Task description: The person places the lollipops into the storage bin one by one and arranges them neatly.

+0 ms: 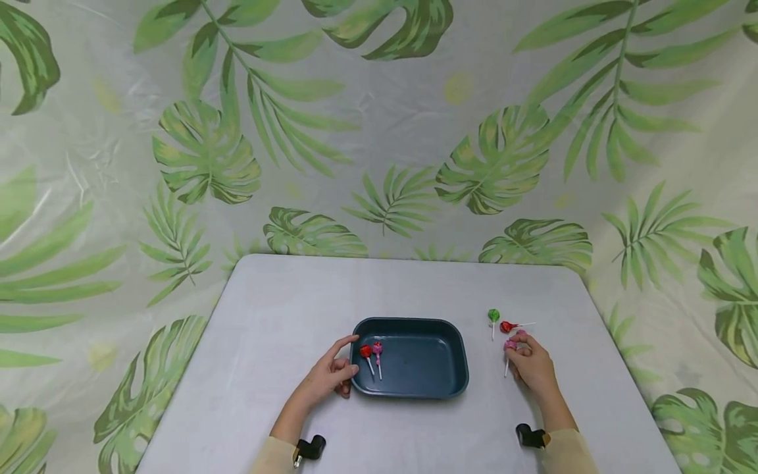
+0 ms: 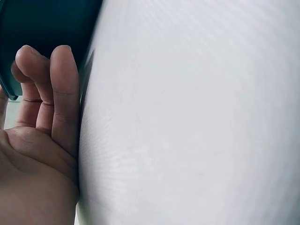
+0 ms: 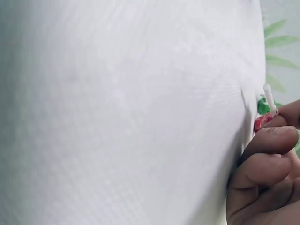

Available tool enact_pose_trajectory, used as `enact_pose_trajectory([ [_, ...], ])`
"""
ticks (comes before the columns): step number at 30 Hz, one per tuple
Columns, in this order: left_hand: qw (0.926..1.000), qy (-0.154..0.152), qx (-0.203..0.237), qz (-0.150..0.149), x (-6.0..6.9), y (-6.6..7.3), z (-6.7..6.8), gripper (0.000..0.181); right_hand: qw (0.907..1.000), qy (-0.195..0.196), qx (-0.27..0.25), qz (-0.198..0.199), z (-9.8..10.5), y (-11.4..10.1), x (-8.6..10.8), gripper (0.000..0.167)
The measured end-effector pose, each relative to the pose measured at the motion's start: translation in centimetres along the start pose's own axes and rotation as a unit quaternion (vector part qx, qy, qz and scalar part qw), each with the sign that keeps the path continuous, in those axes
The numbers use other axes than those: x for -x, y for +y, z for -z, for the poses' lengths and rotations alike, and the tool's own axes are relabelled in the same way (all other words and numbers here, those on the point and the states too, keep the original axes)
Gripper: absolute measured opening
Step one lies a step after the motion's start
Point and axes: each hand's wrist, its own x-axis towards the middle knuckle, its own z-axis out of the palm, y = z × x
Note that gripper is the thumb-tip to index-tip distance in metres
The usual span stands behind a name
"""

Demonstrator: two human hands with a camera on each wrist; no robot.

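Observation:
A dark blue rectangular tray (image 1: 414, 388) has a red lollipop (image 1: 366, 351) and a pink lollipop (image 1: 378, 347) inside at its left end. My left hand (image 1: 324, 376) touches the tray's left edge, index finger and thumb spread along the rim. In the left wrist view, the loosely bent fingers (image 2: 64, 89) lie by its outer wall. Right of the tray, my right hand (image 1: 535, 367) pinches a pink lollipop (image 1: 510, 345), its white stick pointing toward me. Another pink candy (image 1: 521, 333) shows partly behind the fingers.
A green lollipop (image 1: 493, 315) and a red lollipop (image 1: 508, 326) lie on the white table (image 1: 308, 289) just beyond my right hand. A leaf-patterned cloth (image 1: 403, 151) hangs behind the table. Both wrists carry small black cameras (image 1: 312, 447).

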Motion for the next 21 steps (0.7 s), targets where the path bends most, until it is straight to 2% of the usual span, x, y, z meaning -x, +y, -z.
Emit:
enact_pose_trajectory([
  [4,1.0000,-0.003,0.000,-0.003,0.0,0.0,0.0,0.067,0.9999,-0.003,-0.012,0.000,-0.1,-0.7,0.4,0.040],
  [9,1.0000,-0.001,0.004,-0.001,0.1,0.0,-0.1,0.067,0.9988,-0.011,-0.048,0.007,-0.1,-2.5,1.3,0.041],
  [14,1.0000,0.004,0.004,0.006,0.2,0.3,-0.2,0.068,0.9958,-0.014,-0.085,0.032,-0.1,-4.4,1.8,0.039],
  [21,1.0000,0.006,0.000,0.006,0.3,0.5,-0.2,0.067,0.9928,-0.021,-0.104,0.055,0.1,-6.4,2.5,0.040],
])
